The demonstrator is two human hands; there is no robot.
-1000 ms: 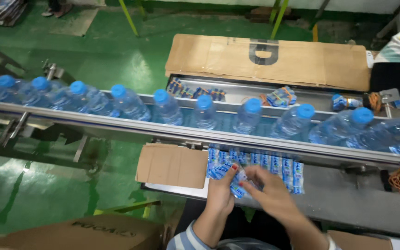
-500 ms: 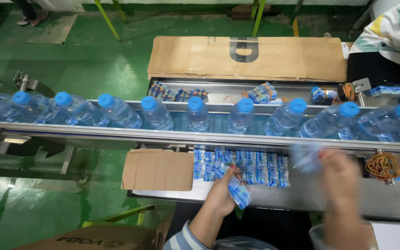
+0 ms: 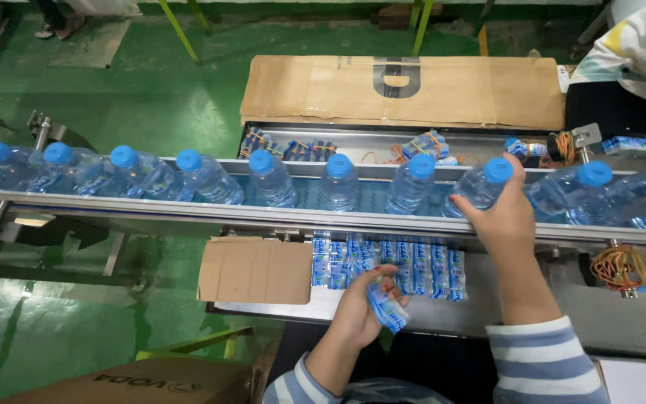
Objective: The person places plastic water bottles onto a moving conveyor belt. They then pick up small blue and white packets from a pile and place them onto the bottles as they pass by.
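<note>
blue-and-white label bundle (image 3: 387, 307) sits pinched in the left hand (image 3: 360, 310), fingers curled shut round it — just beyond those fingertips lies a row of label stacks (image 3: 386, 263) on the steel tray (image 3: 278, 308). farther out, the right hand (image 3: 504, 213) wraps its fingers on a blue-capped water bottle (image 3: 481, 187) on the conveyor (image 3: 188, 213).

Right hand (image 3: 504, 213) grips a blue-capped water bottle (image 3: 481, 187) on the conveyor (image 3: 188, 213). Left hand (image 3: 360, 307) holds a small blue label packet (image 3: 387, 307) beside the row of label packets (image 3: 386, 263) on the metal tray (image 3: 278, 308).
</note>
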